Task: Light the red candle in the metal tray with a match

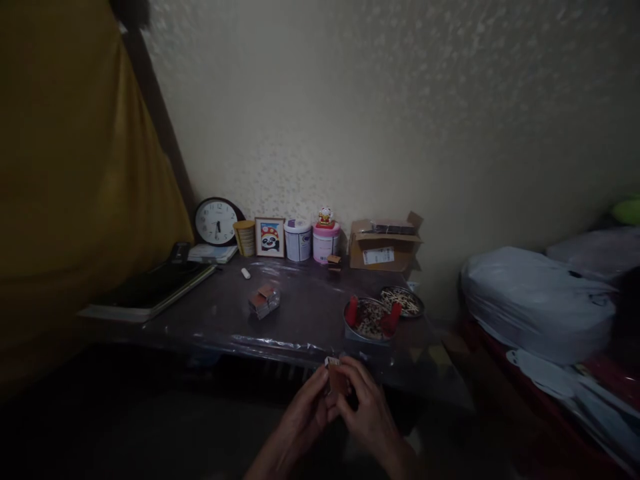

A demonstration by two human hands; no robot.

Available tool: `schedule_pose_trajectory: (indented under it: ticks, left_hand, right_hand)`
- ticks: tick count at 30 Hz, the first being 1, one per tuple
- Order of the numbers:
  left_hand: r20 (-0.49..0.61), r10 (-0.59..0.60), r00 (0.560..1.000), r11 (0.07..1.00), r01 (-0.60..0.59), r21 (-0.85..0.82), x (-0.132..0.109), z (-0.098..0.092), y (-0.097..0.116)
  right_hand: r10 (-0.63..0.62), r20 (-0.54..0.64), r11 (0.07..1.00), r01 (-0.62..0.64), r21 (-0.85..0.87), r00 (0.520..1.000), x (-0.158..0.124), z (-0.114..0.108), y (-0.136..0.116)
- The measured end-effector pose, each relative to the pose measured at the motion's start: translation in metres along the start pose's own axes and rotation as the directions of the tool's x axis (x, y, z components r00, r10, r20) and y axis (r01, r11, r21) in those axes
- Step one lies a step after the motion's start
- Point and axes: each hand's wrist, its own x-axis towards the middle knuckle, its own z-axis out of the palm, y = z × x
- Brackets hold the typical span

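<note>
A small brown-sided matchbox (338, 381) is held between my two hands in front of the table's near edge, one whitish end facing up. My left hand (309, 407) is closed around its left side, with the thumb along it. Fingers of my right hand (369, 405) grip the box from the right. Beyond the hands stands a metal bowl (369, 338) with matchsticks and two red objects at its sides. Behind it, a second round dish (423, 310) holds loose pale matchsticks (401, 301). To the left lies a wrapped bundle of matchboxes (265, 301).
Along the wall stand a clock (216, 222), a yellow cup (245, 239), a framed panda picture (270, 237), two tubs (298, 241) and a cardboard box (385, 247). A large book (155, 290) lies left on the table (305, 313). Plastic bags (537, 303) are at right.
</note>
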Motion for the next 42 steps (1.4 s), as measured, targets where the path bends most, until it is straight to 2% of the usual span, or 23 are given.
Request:
schedule_pose_trajectory:
  ticks: [4,8,11,19,25,32,37,42]
  left_hand:
    - [-0.010,-0.017,1.000,0.999,0.016,-0.040,-0.001,0.000,0.004]
    - [-0.018,-0.124,0.992,0.992,0.123,-0.015,-0.001,-0.001,0.006]
    - [-0.040,-0.180,0.983,0.983,0.181,0.021,-0.001,-0.001,0.005]
    - [-0.211,-0.128,0.969,0.978,0.159,0.138,0.001,0.000,0.003]
    - [-0.262,-0.114,0.958,0.966,0.168,0.195,0.002,-0.001,0.002]
    - [-0.184,-0.091,0.979,0.950,0.141,0.279,0.003,-0.010,0.001]
    - [-0.176,-0.087,0.981,0.942,0.138,0.305,0.001,-0.006,0.003]
    - [-0.145,-0.054,0.988,0.904,0.110,0.413,-0.001,-0.005,0.005]
  right_hand:
    - [0.033,0.079,0.991,-0.043,0.125,0.996,0.007,-0.010,0.000]
    - [0.055,0.015,0.988,-0.056,0.142,0.998,0.012,-0.014,0.013]
    - [0.031,0.031,0.992,-0.035,0.122,0.999,0.012,-0.013,0.019]
    - [0.026,0.190,0.998,-0.035,0.045,0.982,0.008,-0.015,0.014]
    - [0.016,0.261,1.000,-0.011,-0.024,0.965,0.008,-0.018,0.016]
    - [-0.024,0.291,0.999,0.016,0.027,0.956,0.007,-0.019,0.020]
    - [-0.019,0.309,0.999,0.005,0.045,0.951,0.006,-0.018,0.024]
    - [-0.016,0.323,1.000,0.014,0.011,0.946,0.006,-0.018,0.025]
